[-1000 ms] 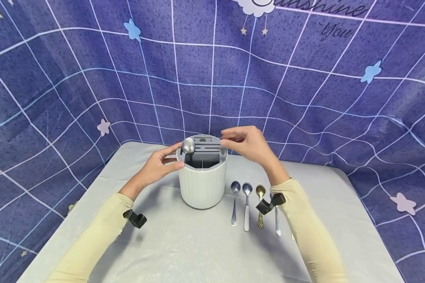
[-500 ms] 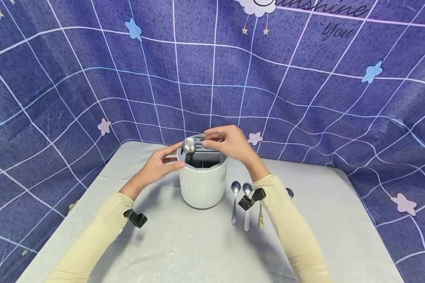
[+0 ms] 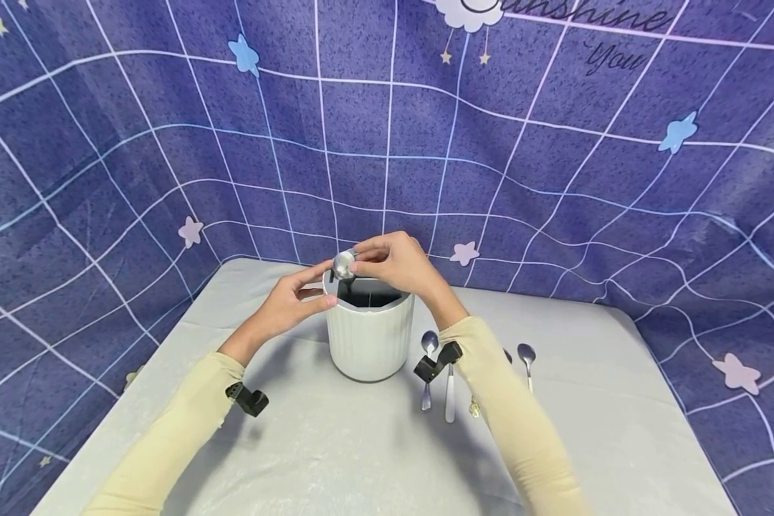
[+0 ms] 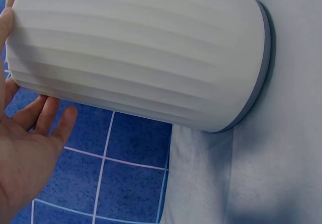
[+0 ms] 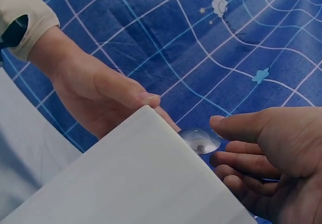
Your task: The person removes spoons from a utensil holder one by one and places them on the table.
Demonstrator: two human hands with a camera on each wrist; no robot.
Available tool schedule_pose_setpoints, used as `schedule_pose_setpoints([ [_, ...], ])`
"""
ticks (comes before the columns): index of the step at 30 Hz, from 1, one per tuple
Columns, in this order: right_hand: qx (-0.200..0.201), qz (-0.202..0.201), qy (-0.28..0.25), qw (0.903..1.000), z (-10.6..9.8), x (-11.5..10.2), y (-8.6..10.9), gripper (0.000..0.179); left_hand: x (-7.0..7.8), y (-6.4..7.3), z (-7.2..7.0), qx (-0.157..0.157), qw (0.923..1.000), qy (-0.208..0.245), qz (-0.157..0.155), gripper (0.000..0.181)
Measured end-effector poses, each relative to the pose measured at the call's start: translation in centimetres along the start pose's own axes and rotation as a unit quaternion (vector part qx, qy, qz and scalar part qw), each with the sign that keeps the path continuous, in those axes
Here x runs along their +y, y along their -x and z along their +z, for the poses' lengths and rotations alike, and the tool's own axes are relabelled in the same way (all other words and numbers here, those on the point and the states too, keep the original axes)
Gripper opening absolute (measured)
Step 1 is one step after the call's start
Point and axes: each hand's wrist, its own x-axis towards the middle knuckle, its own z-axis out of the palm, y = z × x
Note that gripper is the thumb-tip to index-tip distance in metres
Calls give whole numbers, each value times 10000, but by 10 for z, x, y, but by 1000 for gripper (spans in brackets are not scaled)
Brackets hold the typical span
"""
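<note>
A white ribbed utensil holder (image 3: 369, 344) with a dark divided insert stands upright on the table. A metal spoon (image 3: 344, 264) sits in its left side, bowl up above the rim. My left hand (image 3: 287, 304) holds the holder's left side at the top, thumb on the front of the rim and index finger farther back. Over the rim, my right hand (image 3: 396, 266) has thumb and fingertips right at the spoon bowl's edge. In the right wrist view the thumb of that hand (image 5: 271, 153) is just above the bowl (image 5: 200, 141), with a small gap.
Several spoons lie on the table to the holder's right, including a silver one (image 3: 429, 342), a white-handled one (image 3: 450, 401) and another silver one (image 3: 526, 353). The right forearm partly covers some. A blue gridded cloth (image 3: 387, 129) hangs behind the table.
My right hand has moved left across the holder's top to the spoon's bowl. The left hand has stayed on the rim, and the holder has not moved.
</note>
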Motion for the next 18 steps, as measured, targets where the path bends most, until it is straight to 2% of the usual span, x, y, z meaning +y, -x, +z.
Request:
schedule_pose_setpoints([
  [18,30,35,180,9998,10,0,-4,23,3,1,0,7,9999,120,-37,69],
])
